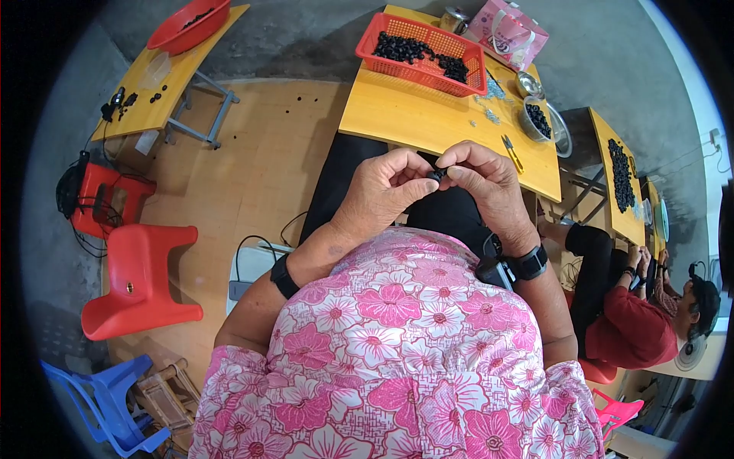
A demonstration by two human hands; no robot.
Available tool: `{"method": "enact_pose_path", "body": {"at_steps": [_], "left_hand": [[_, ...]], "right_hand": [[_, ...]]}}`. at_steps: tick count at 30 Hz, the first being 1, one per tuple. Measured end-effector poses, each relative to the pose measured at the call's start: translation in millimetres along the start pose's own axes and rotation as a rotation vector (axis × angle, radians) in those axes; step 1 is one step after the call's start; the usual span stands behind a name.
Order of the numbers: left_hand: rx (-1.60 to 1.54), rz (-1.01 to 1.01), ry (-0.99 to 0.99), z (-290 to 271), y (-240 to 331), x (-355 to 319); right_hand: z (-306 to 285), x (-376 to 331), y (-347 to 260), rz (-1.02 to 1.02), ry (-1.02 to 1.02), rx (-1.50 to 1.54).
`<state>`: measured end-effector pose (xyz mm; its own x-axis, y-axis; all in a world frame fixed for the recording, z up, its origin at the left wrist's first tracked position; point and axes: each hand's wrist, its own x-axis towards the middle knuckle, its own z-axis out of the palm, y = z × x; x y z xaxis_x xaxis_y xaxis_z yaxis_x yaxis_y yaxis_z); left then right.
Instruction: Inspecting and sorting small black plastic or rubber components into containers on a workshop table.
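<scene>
Left grip [378, 191] and right grip [489, 183] both pinching a small black piece [437, 174], near the yellow desk [397, 115]. Step looks like two-handed fingertip work on it; next move probably calls for steady, fine finger control.

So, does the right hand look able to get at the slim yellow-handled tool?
Probably yes: the tool lies uncovered on the yellow wooden table, close to the right hand, though it is busy with a small black piece.
</scene>
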<state>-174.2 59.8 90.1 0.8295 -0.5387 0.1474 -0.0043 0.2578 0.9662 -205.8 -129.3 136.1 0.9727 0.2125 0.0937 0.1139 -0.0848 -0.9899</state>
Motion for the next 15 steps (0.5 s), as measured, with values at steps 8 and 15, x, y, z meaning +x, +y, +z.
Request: {"method": "enact_pose_path", "body": {"at_steps": [8, 15], "left_hand": [[0.014, 0.037, -0.017, 0.8, -0.9, 0.8], [0.058, 0.044, -0.032, -0.6, -3.4, 3.0]], "right_hand": [[1.1, -0.4, 1.3, -0.02, 0.0, -0.016], [1.2, 0.5, 1.3, -0.065, 0.011, -0.081]]}}
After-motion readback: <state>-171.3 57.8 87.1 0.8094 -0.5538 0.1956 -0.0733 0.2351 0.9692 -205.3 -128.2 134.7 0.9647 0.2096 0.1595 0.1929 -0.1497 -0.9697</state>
